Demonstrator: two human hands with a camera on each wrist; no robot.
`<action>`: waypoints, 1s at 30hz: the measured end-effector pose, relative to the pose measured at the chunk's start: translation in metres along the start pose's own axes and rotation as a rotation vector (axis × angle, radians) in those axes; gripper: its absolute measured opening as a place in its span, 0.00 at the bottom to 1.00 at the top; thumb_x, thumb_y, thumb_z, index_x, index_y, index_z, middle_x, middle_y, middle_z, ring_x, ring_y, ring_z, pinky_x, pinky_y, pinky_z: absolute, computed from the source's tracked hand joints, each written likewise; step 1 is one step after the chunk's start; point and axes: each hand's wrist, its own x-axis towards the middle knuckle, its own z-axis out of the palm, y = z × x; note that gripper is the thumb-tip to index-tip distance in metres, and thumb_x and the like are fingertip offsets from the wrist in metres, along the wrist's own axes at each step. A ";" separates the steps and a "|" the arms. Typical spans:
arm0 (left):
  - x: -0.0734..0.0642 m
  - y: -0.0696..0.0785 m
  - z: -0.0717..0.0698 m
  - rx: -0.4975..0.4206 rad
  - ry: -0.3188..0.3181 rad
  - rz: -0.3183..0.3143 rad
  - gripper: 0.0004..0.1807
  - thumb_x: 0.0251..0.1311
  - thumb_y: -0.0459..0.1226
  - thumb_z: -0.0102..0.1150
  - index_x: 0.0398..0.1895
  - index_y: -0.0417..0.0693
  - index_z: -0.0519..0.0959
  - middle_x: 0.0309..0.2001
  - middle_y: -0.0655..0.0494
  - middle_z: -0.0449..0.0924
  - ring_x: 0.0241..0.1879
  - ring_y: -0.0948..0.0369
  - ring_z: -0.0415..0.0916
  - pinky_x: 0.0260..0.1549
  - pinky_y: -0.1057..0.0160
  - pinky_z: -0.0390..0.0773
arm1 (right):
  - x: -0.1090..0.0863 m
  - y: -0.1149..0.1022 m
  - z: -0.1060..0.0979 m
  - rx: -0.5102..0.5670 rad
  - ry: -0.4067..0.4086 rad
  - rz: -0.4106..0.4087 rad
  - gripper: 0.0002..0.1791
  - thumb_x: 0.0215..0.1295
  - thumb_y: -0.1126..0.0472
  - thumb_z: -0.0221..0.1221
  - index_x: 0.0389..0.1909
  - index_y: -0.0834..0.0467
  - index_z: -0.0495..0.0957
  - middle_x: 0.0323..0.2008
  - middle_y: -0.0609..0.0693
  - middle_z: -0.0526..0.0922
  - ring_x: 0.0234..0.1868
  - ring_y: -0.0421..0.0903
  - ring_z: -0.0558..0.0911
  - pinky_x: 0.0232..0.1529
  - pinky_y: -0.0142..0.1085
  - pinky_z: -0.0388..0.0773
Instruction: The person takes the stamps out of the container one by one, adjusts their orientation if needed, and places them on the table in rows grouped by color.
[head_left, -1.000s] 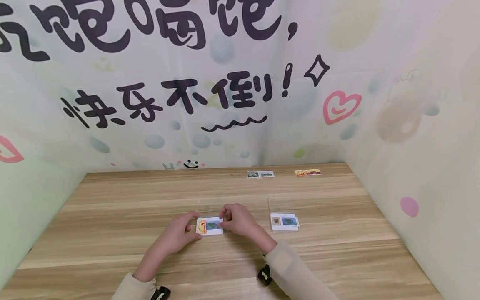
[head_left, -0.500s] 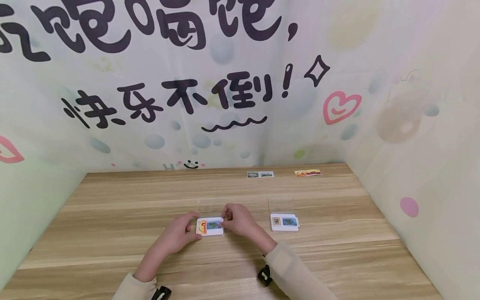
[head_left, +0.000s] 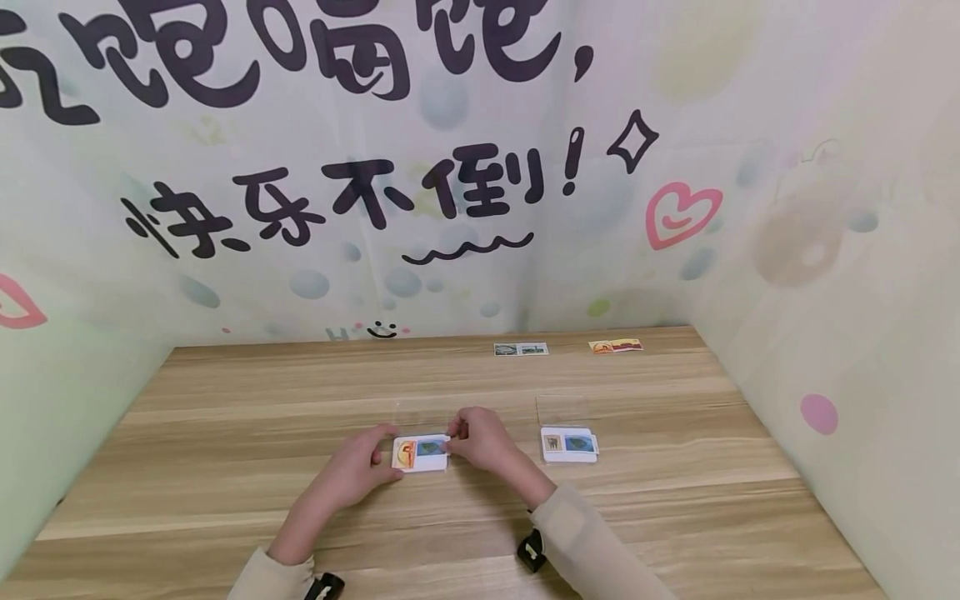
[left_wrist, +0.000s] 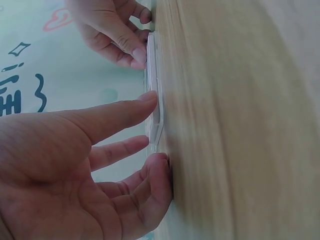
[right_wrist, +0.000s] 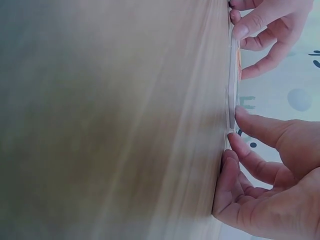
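Observation:
In the head view a small white card case (head_left: 420, 466) lies on the table, with an orange stamp (head_left: 404, 454) at its left and a blue stamp (head_left: 431, 448) at its right. My left hand (head_left: 348, 467) holds the case's left end, thumb at the near corner and index finger at the far one. At the opposite end, my right hand (head_left: 480, 440) pinches the blue stamp's right edge between thumb and finger. A clear lid (head_left: 420, 414) lies folded back behind the case. Both wrist views show the case edge-on, its face mostly hidden.
To the right lies a second white case (head_left: 570, 456) bearing two stamps, its clear lid (head_left: 561, 410) folded back. Farther back are a grey-green stamp pair (head_left: 521, 349) and an orange-red stamp pair (head_left: 616, 345). A printed cloth wall (head_left: 480, 283) closes off the table's back.
The blue stamp has slid slightly right on the case with my right fingers, baring more of the orange stamp. My left hand has stayed in place.

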 end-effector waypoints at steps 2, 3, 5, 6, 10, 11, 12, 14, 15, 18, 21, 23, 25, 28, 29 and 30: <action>0.000 0.000 0.000 0.001 0.001 0.005 0.28 0.57 0.32 0.77 0.60 0.36 0.79 0.26 0.55 0.67 0.26 0.60 0.62 0.27 0.65 0.61 | 0.000 0.000 0.000 -0.003 0.000 0.002 0.08 0.62 0.68 0.73 0.33 0.63 0.81 0.25 0.46 0.73 0.27 0.40 0.68 0.28 0.29 0.63; 0.000 0.000 0.000 -0.001 0.002 0.006 0.28 0.57 0.32 0.77 0.60 0.36 0.79 0.26 0.55 0.67 0.26 0.60 0.62 0.27 0.65 0.61 | 0.000 0.000 0.000 -0.001 -0.001 0.005 0.08 0.62 0.68 0.73 0.33 0.63 0.81 0.25 0.46 0.73 0.27 0.40 0.68 0.27 0.29 0.63; 0.000 0.000 0.000 0.000 0.003 0.008 0.27 0.57 0.32 0.77 0.60 0.36 0.79 0.26 0.55 0.67 0.26 0.60 0.62 0.27 0.65 0.61 | 0.000 -0.001 -0.001 0.004 -0.005 0.011 0.08 0.62 0.68 0.73 0.33 0.63 0.81 0.25 0.46 0.73 0.27 0.41 0.68 0.27 0.29 0.63; 0.000 0.000 0.000 0.001 0.004 0.005 0.27 0.57 0.32 0.77 0.60 0.36 0.79 0.26 0.55 0.67 0.26 0.60 0.62 0.27 0.65 0.61 | 0.000 -0.001 -0.001 0.008 -0.005 0.009 0.08 0.62 0.68 0.73 0.33 0.63 0.81 0.25 0.47 0.73 0.27 0.41 0.68 0.27 0.29 0.63; -0.001 0.000 0.000 -0.001 0.004 -0.005 0.27 0.57 0.31 0.77 0.60 0.36 0.79 0.26 0.55 0.67 0.25 0.60 0.62 0.26 0.65 0.61 | 0.000 0.000 -0.001 0.028 0.002 0.001 0.09 0.61 0.69 0.73 0.34 0.63 0.81 0.26 0.48 0.75 0.28 0.41 0.70 0.28 0.29 0.65; -0.001 0.000 0.000 -0.001 0.005 -0.006 0.27 0.57 0.32 0.77 0.60 0.36 0.79 0.26 0.55 0.67 0.25 0.60 0.62 0.26 0.65 0.61 | 0.000 0.001 -0.001 0.033 0.005 0.000 0.09 0.61 0.70 0.73 0.34 0.63 0.81 0.27 0.48 0.76 0.28 0.41 0.70 0.28 0.29 0.66; -0.001 0.001 0.000 -0.001 0.005 -0.006 0.27 0.57 0.31 0.77 0.60 0.36 0.79 0.26 0.55 0.67 0.25 0.60 0.62 0.26 0.65 0.61 | 0.001 0.002 -0.001 0.038 0.009 -0.003 0.09 0.60 0.70 0.73 0.34 0.63 0.81 0.27 0.48 0.76 0.29 0.41 0.71 0.29 0.29 0.66; -0.001 0.001 0.000 0.001 0.008 0.000 0.28 0.57 0.32 0.77 0.60 0.36 0.79 0.26 0.55 0.67 0.25 0.60 0.62 0.26 0.65 0.61 | 0.002 0.003 -0.001 0.050 0.018 -0.001 0.09 0.60 0.71 0.73 0.34 0.63 0.81 0.27 0.48 0.77 0.29 0.41 0.72 0.29 0.28 0.67; -0.001 0.001 -0.001 0.002 0.008 0.003 0.28 0.57 0.32 0.77 0.60 0.36 0.79 0.26 0.55 0.67 0.26 0.60 0.62 0.26 0.65 0.61 | 0.003 0.004 -0.001 0.056 0.021 0.003 0.09 0.60 0.71 0.73 0.34 0.63 0.81 0.27 0.48 0.77 0.29 0.41 0.72 0.29 0.28 0.68; -0.001 0.001 0.000 -0.002 0.011 0.002 0.28 0.56 0.32 0.78 0.60 0.36 0.79 0.26 0.55 0.67 0.26 0.60 0.62 0.27 0.65 0.61 | 0.004 0.005 -0.001 0.077 0.030 0.012 0.09 0.59 0.72 0.73 0.33 0.63 0.80 0.27 0.49 0.78 0.28 0.41 0.73 0.29 0.28 0.69; -0.001 0.001 0.000 -0.005 0.013 0.001 0.28 0.56 0.32 0.78 0.60 0.35 0.79 0.26 0.55 0.67 0.26 0.60 0.62 0.27 0.65 0.61 | 0.004 0.006 -0.001 0.096 0.034 0.026 0.09 0.60 0.72 0.73 0.34 0.64 0.80 0.27 0.49 0.78 0.29 0.41 0.74 0.28 0.28 0.70; -0.001 0.001 0.000 -0.002 0.013 0.006 0.27 0.56 0.31 0.78 0.59 0.35 0.79 0.26 0.55 0.67 0.26 0.60 0.62 0.26 0.65 0.61 | 0.004 0.006 0.000 0.106 0.033 0.032 0.09 0.60 0.73 0.72 0.34 0.64 0.80 0.28 0.49 0.79 0.29 0.41 0.75 0.28 0.28 0.71; -0.001 0.000 0.000 0.003 0.016 0.012 0.27 0.56 0.31 0.78 0.58 0.36 0.80 0.25 0.55 0.67 0.26 0.60 0.62 0.26 0.65 0.61 | 0.004 0.006 0.000 0.110 0.034 0.034 0.09 0.60 0.73 0.72 0.34 0.64 0.80 0.27 0.49 0.79 0.29 0.41 0.75 0.28 0.28 0.71; -0.001 0.000 0.000 0.003 0.015 0.013 0.27 0.56 0.31 0.78 0.58 0.36 0.80 0.25 0.56 0.67 0.25 0.60 0.62 0.26 0.65 0.61 | 0.004 0.005 -0.001 0.109 0.030 0.034 0.08 0.60 0.73 0.72 0.35 0.65 0.81 0.27 0.49 0.78 0.28 0.41 0.74 0.28 0.28 0.70; -0.001 -0.001 0.000 0.001 0.015 0.013 0.27 0.56 0.31 0.78 0.59 0.36 0.80 0.25 0.56 0.67 0.25 0.60 0.62 0.26 0.65 0.61 | 0.004 0.005 -0.001 0.109 0.029 0.035 0.08 0.61 0.72 0.72 0.36 0.65 0.81 0.27 0.49 0.78 0.28 0.41 0.74 0.28 0.28 0.70; -0.001 -0.001 0.000 0.000 0.015 0.013 0.27 0.56 0.31 0.78 0.59 0.36 0.79 0.25 0.55 0.67 0.25 0.60 0.62 0.26 0.65 0.61 | 0.004 0.005 -0.002 0.108 0.027 0.035 0.08 0.61 0.72 0.72 0.36 0.65 0.82 0.27 0.49 0.78 0.28 0.41 0.73 0.28 0.28 0.69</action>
